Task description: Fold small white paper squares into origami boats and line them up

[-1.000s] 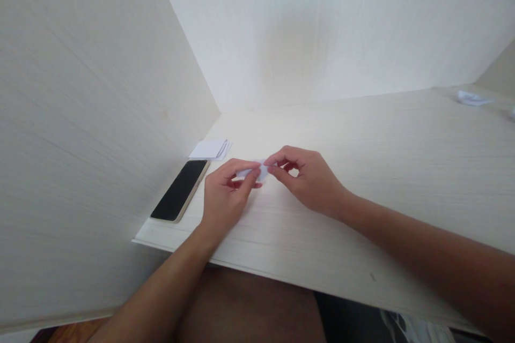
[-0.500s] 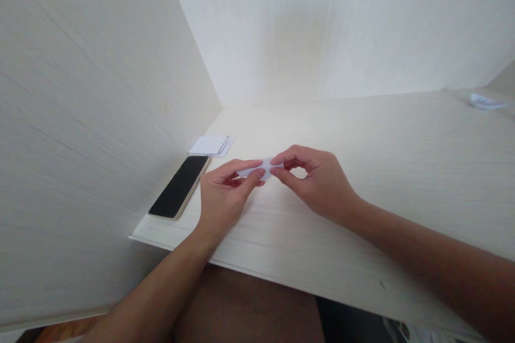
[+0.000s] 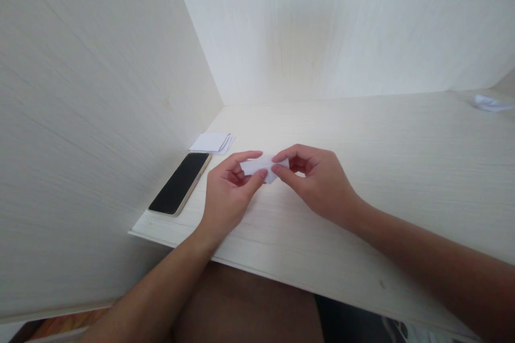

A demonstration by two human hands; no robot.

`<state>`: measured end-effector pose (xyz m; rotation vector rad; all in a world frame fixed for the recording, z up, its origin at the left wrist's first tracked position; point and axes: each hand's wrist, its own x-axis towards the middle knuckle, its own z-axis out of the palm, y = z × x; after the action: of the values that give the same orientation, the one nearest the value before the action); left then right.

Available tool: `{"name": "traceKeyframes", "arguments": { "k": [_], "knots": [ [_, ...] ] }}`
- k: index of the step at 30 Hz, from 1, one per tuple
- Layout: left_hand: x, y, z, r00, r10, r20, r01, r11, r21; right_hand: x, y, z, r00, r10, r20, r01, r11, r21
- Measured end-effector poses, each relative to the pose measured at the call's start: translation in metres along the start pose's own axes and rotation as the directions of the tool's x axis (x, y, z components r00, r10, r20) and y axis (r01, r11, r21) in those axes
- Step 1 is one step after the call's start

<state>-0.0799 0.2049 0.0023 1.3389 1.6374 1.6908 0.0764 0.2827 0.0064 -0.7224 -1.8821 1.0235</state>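
Both hands are working close together above the desk (image 3: 289, 241), gripping one small piece of folded white paper (image 3: 263, 164) between them. Left hand (image 3: 226, 193): its thumb is pressing on the paper's near side, its index finger is stretching along just past the far edge, and other fingers are curling behind. Right hand (image 3: 319, 174): its thumb and index finger are pinching the paper near the other end, forming a rounded loop. Smooth and matte, the paper is showing flat facets, a narrow strip shape and an angular corner that is dipping toward the desk.

A black-screened phone (image 3: 179, 185) with a pale, rounded edge is lying near the left hand, and just beyond it flat white paper slips (image 3: 210, 142) are resting in a loose, uneven stack. Well apart at far right, another crumpled-looking white paper (image 3: 491, 103) is sitting near the back.

Pale, faintly streaked grain is running across the desk, and a small dark mark (image 3: 381, 284) is showing near its front edge. Similar whitish panels are rising at the left (image 3: 100, 91) and back (image 3: 341, 37), the back one catching brighter light. Below, reddish-brown flooring (image 3: 72, 324) is peeking out.
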Motion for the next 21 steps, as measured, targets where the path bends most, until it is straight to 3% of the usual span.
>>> {"name": "traceKeyframes", "arguments": {
  "k": [5,10,16,21],
  "knots": [
    [0.0006,-0.0021,0.0021,0.956,-0.261,0.132,0.290,0.904,-0.313,0.0042,0.0042,-0.0007,0.985,0.159,0.059,-0.167,0.971,0.173],
    [0.0019,0.0031,0.0040,0.917,-0.360,0.169,0.398,0.831,-0.389,0.0054,0.0038,-0.0012,0.951,0.289,0.108,-0.308,0.912,0.272],
    [0.0021,0.0010,0.0027,0.921,-0.344,0.184,0.389,0.833,-0.393,0.0055,0.0055,-0.0012,0.933,0.332,0.137,-0.359,0.863,0.355],
    [0.0015,-0.0042,-0.0019,0.977,-0.139,0.163,0.179,0.949,-0.261,0.0062,0.0064,-0.0045,0.970,0.214,0.113,-0.234,0.950,0.205]
  ]
}}
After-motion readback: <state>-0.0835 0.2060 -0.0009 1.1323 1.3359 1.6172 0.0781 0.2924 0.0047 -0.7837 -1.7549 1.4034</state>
